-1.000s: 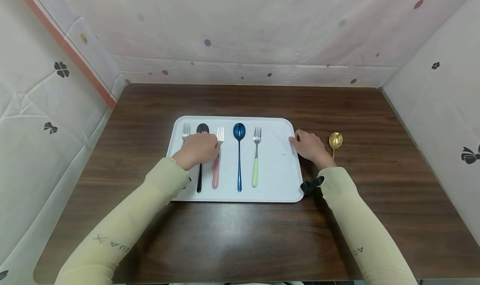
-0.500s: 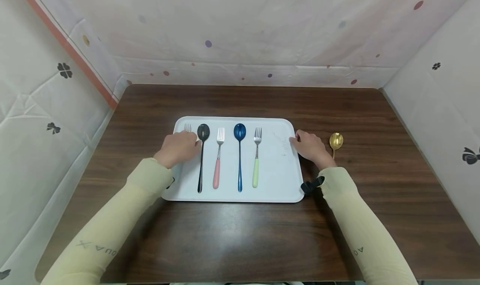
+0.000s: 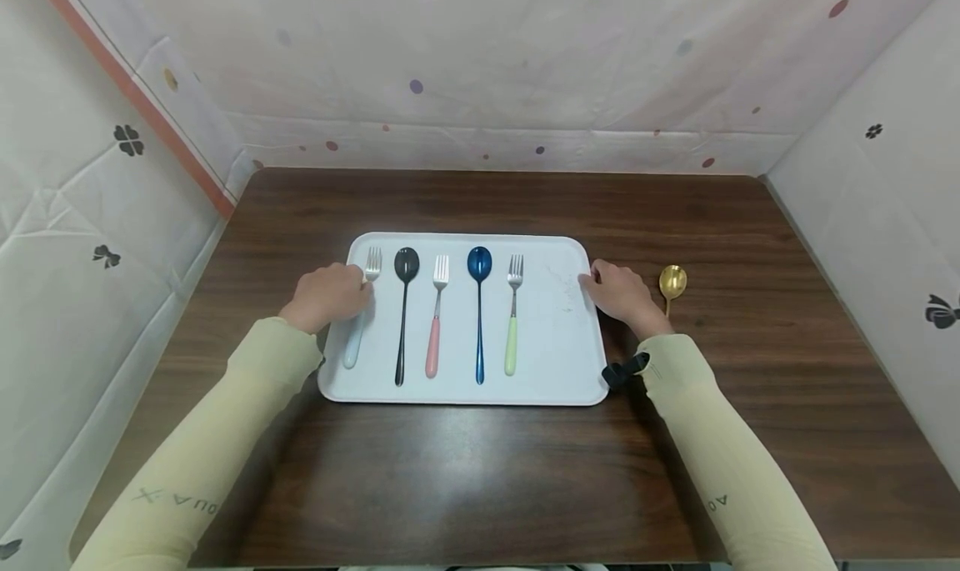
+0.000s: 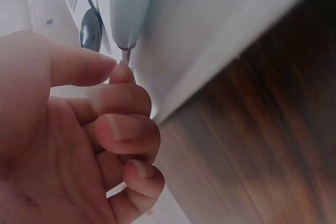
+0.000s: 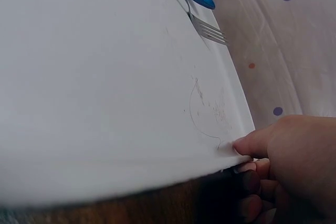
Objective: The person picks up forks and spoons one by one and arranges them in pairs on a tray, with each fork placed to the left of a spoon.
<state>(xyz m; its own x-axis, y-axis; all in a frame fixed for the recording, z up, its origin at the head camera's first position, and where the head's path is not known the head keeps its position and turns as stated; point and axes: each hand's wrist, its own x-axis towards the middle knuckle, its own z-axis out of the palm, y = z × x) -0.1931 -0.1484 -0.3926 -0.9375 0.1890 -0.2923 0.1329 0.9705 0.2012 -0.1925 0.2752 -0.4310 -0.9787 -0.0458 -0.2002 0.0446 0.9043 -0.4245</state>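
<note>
In the head view, my left hand (image 3: 327,296) is over the left end of a white tray (image 3: 551,379). Its thumb and index finger pinch the thin neck of a fork with a pale blue handle (image 4: 131,9); the other fingers curl beneath. My right hand (image 3: 621,296) grips the tray's right rim, thumb on top and fingers below, as the right wrist view shows. Rightward from the blue fork on the tray lie a black spoon (image 3: 407,262), a fork with a pink handle (image 3: 433,346), a blue spoon (image 3: 479,264) and a fork with a green handle (image 3: 512,346).
A gold spoon (image 3: 672,282) lies on the brown wooden table (image 3: 450,479) just right of my right hand, its handle partly hidden by the forearm. Patterned white cloth walls (image 3: 480,62) close off the back and both sides of the table.
My left hand has moved left from above the black spoon and pink-handled fork to the blue-handled fork, uncovering the spoon. My right hand stays at the tray's rim.
</note>
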